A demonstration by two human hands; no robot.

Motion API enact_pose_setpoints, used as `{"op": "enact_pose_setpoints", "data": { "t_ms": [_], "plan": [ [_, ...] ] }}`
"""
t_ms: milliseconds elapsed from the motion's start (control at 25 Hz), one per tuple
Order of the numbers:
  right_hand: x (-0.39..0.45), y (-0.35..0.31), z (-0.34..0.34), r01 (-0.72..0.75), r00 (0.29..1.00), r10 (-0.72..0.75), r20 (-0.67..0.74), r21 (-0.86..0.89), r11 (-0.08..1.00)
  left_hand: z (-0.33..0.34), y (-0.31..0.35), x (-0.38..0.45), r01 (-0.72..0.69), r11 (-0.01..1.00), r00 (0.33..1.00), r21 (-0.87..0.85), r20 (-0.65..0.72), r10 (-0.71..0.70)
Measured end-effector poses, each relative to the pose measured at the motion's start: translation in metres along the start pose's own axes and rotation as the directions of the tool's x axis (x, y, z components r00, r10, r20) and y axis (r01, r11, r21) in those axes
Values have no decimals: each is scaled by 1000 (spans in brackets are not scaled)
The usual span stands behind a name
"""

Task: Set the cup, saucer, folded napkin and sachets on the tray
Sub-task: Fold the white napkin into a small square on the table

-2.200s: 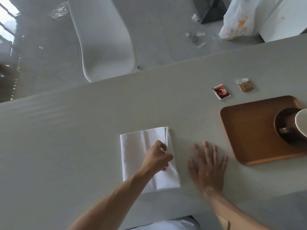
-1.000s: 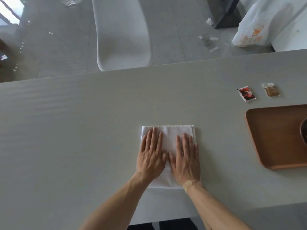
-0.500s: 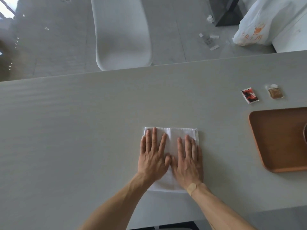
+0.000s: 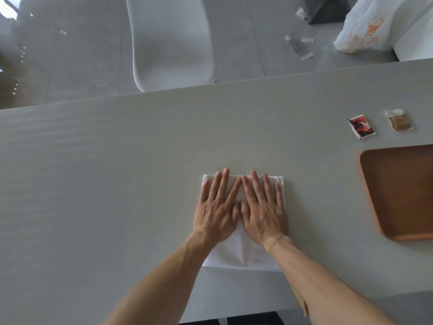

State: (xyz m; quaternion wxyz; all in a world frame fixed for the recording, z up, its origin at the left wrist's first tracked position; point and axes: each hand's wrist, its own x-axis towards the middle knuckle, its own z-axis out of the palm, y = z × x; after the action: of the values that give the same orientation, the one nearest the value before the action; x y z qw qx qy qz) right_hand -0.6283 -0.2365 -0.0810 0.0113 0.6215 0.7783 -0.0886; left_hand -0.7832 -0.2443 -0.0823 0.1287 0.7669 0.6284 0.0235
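Observation:
A folded white napkin lies near the front edge of the grey table. My left hand and my right hand press flat on it side by side, fingers straight and reaching its far edge. The brown wooden tray sits at the right, cut off by the frame. A red sachet and a brown sachet lie on the table beyond the tray. The cup and saucer are out of view.
A white chair stands behind the table's far edge. On the floor at the upper right are a white plastic bag, paper scraps and a dark object.
Both hands came together flat on the napkin and have slid forward along it to its far edge. The view has shifted left, taking the cup and saucer out of frame.

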Motion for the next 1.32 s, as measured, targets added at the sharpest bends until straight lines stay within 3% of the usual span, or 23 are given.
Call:
{"op": "enact_pose_setpoints", "data": {
  "t_ms": [160,320,600,1320],
  "plan": [
    [4,0,-15,14,997,-15,80,13,1000,-18,2,2,3,1000,999,5,47,-3],
    [-37,-4,-11,-21,1000,21,0,64,998,-16,15,-34,60,997,998,-43,-6,-60],
    [-68,0,9,22,999,-22,27,17,1000,0,12,-64,80,996,997,-34,22,-79],
    [-90,16,-9,98,995,-98,20,9,995,-12,-13,-96,-51,998,995,26,83,49]
  ]
}}
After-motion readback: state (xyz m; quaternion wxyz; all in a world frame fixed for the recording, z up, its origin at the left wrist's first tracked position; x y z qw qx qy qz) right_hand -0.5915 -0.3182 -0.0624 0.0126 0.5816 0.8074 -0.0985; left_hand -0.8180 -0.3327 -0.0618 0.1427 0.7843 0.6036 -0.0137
